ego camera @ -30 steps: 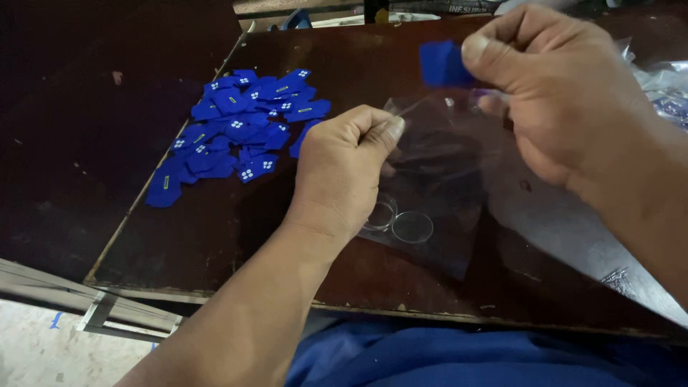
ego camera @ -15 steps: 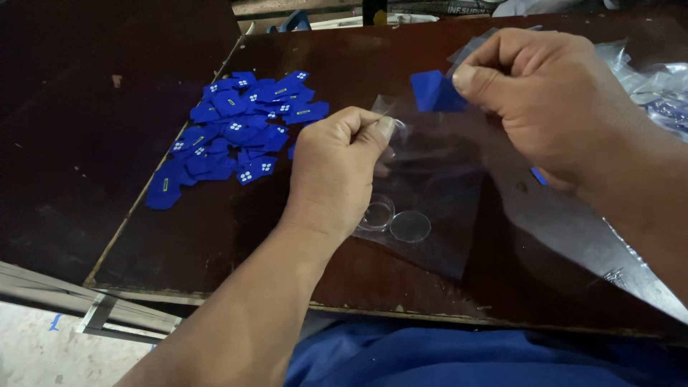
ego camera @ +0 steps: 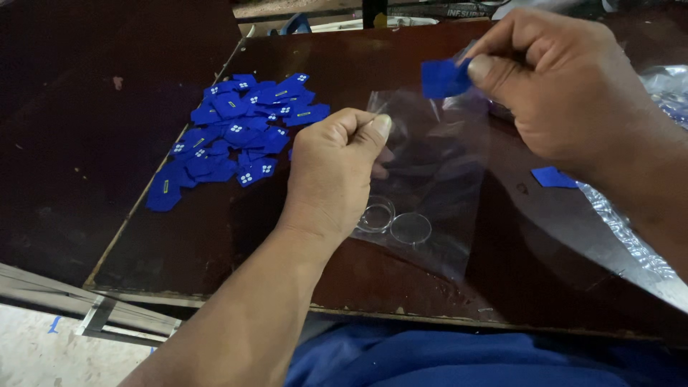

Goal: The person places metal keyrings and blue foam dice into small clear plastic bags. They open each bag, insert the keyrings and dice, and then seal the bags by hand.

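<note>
Dark brown table (ego camera: 215, 236), worn along its near edge, seen from above; pale floor (ego camera: 36, 351) shows at near left. Left hand (ego camera: 333, 175) at centre, closed in a loose fist, thumb and forefinger pinching the upper left edge of a clear bag (ego camera: 437, 179) that hangs open just above the surface. 2 clear round discs (ego camera: 394, 221) lie side by side in the bag's lower part, just right of the left wrist. Right hand (ego camera: 566, 86) at far right, fingers curled, thumb and forefinger pinching a small blue tag (ego camera: 444, 77) at the bag's upper edge; whether it also grips the bag cannot be told. Pile of blue tags (ego camera: 236, 136), some with white marks, lies left of the left hand. 1 more blue piece (ego camera: 553, 178) lies under the right wrist, beside crinkled clear plastic (ego camera: 631, 236) along the right edge. Blue cloth (ego camera: 459, 358) fills the near foreground.
</note>
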